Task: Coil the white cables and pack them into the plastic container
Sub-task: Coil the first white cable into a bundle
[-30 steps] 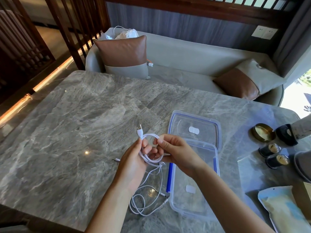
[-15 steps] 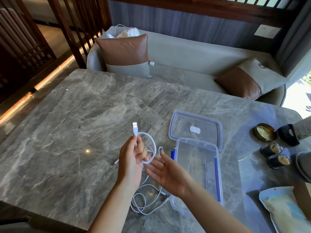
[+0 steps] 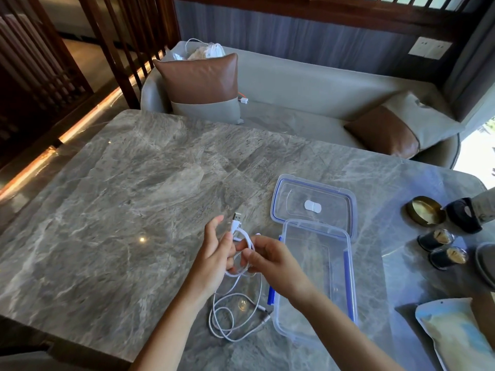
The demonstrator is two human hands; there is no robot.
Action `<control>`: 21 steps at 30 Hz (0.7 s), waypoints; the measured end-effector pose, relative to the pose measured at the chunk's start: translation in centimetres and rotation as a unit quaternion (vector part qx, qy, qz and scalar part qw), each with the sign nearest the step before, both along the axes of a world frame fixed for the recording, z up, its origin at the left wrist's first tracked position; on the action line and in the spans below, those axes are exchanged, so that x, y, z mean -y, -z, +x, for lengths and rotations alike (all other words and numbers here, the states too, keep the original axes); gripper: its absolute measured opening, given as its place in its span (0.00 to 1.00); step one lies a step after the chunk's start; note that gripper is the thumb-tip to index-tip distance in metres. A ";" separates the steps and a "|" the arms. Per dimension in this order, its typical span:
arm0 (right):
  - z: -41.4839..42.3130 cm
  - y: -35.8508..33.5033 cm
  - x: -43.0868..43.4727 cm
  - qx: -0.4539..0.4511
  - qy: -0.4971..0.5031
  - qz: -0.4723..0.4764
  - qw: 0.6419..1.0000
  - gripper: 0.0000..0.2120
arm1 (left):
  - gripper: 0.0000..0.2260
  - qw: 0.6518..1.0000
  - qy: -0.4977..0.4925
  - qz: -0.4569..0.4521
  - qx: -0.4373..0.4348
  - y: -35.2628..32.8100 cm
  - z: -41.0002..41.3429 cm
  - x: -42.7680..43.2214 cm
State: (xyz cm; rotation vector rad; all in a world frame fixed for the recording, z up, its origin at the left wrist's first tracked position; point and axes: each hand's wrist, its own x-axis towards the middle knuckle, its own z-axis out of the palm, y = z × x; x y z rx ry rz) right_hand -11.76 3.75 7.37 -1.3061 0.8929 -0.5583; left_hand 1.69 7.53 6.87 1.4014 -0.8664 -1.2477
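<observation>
Both hands work above the near part of the grey marble table (image 3: 112,210), just left of the plastic container (image 3: 316,277).

- Left hand (image 3: 214,259): its fingers curl round a small loop of the white cable (image 3: 235,226). The index finger points upward, apart from the loop.
- Right hand (image 3: 270,259): its fingertips pinch the same loop on the right side, close to the left hand's fingers.
- USB plug (image 3: 237,217): it projects upward from the top of the loop.
- The uncoiled length of cable hangs from the hands and lies in loose turns on the table, with its far end next to the container's near left corner.
- The container stands open and holds no cable.
- The lid (image 3: 294,194) lies flat behind the container and touches its far edge.

A brass dish (image 3: 426,210), two small dark jars (image 3: 435,238) and a pouch (image 3: 455,336) occupy the right side of the table.
</observation>
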 end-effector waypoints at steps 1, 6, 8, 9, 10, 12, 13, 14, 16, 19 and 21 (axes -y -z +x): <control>-0.1 -0.1 0.2 -0.014 -0.007 -0.013 1.000 0.08 | 0.17 1.000 0.014 0.000 0.028 0.1 0.1 0.0; -1.2 -1.1 1.6 -0.029 -0.077 -0.015 0.997 0.10 | 0.13 0.968 0.072 -0.034 0.239 0.9 1.2 0.2; -2.0 -1.4 2.4 -0.037 -0.119 -0.014 0.992 0.12 | 0.10 0.939 0.078 -0.055 0.332 1.3 1.6 0.1; -2.4 -1.6 2.7 -0.036 -0.135 -0.007 0.990 0.11 | 0.09 0.930 0.085 -0.061 0.351 1.4 1.8 0.1; -2.8 -1.7 3.1 -0.032 -0.145 0.005 0.989 0.09 | 0.08 0.933 0.098 -0.065 0.340 1.3 2.0 0.2; -3.3 -1.9 3.9 -0.028 -0.153 0.025 0.988 0.07 | 0.07 0.960 0.128 -0.060 0.240 0.5 2.0 0.3; -3.5 -2.0 4.2 -0.026 -0.156 0.031 0.987 0.07 | 0.08 0.975 0.139 -0.053 0.162 0.1 1.8 0.3; -3.6 -2.0 4.4 -0.021 -0.158 0.038 0.987 0.07 | 0.09 0.985 0.141 -0.046 0.090 -0.2 1.5 0.2; -3.6 -2.1 4.3 -0.002 -0.153 0.049 0.987 0.07 | 0.10 0.995 0.095 -0.033 -0.002 -0.2 0.9 0.1; -3.3 -1.6 4.0 0.011 -0.111 0.047 0.993 0.06 | 0.11 0.994 0.005 0.000 -0.113 0.1 -0.1 0.1; -2.8 -1.0 3.5 0.017 -0.054 0.041 0.998 0.06 | 0.09 0.979 -0.002 -0.019 -0.204 0.0 -0.6 0.2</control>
